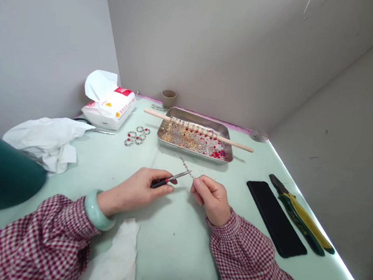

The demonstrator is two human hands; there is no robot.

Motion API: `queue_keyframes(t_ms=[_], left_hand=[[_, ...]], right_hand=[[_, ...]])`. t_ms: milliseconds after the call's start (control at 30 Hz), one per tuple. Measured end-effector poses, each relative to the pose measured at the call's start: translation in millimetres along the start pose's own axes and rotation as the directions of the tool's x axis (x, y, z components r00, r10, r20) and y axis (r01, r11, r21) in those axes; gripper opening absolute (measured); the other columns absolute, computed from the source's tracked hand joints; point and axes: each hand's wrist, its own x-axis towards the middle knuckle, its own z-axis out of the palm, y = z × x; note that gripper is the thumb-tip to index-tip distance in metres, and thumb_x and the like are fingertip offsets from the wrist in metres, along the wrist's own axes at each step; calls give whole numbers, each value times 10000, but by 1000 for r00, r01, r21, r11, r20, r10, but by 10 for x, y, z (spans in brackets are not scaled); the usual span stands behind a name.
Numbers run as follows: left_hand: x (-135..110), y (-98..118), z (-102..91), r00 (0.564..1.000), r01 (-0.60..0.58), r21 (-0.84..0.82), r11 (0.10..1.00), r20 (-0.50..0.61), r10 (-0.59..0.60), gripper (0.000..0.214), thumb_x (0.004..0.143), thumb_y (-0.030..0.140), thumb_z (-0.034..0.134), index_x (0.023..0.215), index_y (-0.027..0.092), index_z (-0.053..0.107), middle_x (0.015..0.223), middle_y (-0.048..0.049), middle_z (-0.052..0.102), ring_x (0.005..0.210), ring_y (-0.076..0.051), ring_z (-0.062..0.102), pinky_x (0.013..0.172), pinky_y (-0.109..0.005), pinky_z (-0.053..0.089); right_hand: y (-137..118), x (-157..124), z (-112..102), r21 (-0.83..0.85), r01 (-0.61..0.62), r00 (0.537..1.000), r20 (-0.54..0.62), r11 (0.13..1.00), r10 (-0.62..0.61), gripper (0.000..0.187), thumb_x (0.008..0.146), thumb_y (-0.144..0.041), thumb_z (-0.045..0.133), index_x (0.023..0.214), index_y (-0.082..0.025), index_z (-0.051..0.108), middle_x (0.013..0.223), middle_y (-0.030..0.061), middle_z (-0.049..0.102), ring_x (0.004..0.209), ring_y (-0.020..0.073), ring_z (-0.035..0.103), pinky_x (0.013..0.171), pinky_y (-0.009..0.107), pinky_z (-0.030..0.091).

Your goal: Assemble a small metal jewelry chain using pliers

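My left hand (142,189) is closed round small needle-nose pliers (179,176) with black handles and a touch of red. Their slim metal tip reaches right and meets a short twisted silvery wire (185,165). The lower end of that wire is pinched between the thumb and fingers of my right hand (212,199); its free end points up and left. Beyond my hands, several small wire rings with red beads (137,136) lie on the table. A metal tray (193,151) of gold, clear and red beads stands behind the wire, with a wooden stick (238,145) across it carrying wire pieces.
At the left are a tissue pack (110,108), crumpled white cloth or tissue (46,137), scissors (101,131) and a dark green rounded object (2,170). A small cup (168,98) stands at the back. A black flat case (276,219) and large pliers (301,215) lie right.
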Motion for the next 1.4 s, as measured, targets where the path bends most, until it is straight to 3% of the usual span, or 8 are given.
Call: queue_keyframes(t_ms=[200, 533, 1000, 1233, 1400], left_hand=[[-32, 100, -17, 996, 69, -120, 990, 69, -61, 293, 854, 383, 482, 975, 166, 638, 876, -18, 640, 819, -168, 558, 718, -261, 435], [-17, 33, 11, 993, -50, 20, 999, 105, 48, 270, 824, 358, 533, 994, 159, 599, 850, -24, 591, 745, -155, 517, 675, -266, 413], [-16, 10, 1, 995, -28, -93, 995, 88, 36, 340, 843, 407, 499, 1051, 157, 596, 952, -53, 622, 852, -184, 552, 754, -294, 444], [-8, -13, 19, 998, 14, -58, 998, 55, -11, 305, 840, 390, 499, 973, 158, 647, 926, -41, 648, 849, -186, 560, 759, -283, 435], [-36, 32, -6, 987, 114, -147, 983, 130, -95, 362, 841, 440, 490, 1055, 188, 639, 754, 0, 624, 622, -130, 516, 583, -241, 411]], right_hand=[[30, -8, -14, 34, 16, 999, 31, 999, -17, 330, 876, -401, 484, 652, -170, 555, 440, -58, 404, 413, 78, 331, 429, 220, 268], [16, 6, -3, 17, 2, 1000, -4, 1000, -2, 338, 878, -406, 477, 646, -173, 552, 438, -58, 398, 412, 79, 327, 428, 221, 263], [15, -8, 4, 0, 8, 1000, -7, 1000, -8, 333, 876, -407, 482, 648, -173, 550, 443, -57, 400, 410, 77, 321, 420, 220, 254], [1, -9, 12, -13, 8, 1000, 0, 1000, -8, 328, 876, -395, 484, 644, -173, 553, 446, -57, 403, 414, 76, 320, 428, 221, 259], [13, -19, 11, 64, 18, 999, 35, 998, -20, 318, 886, -379, 477, 658, -172, 557, 441, -59, 411, 413, 75, 337, 432, 221, 260]])
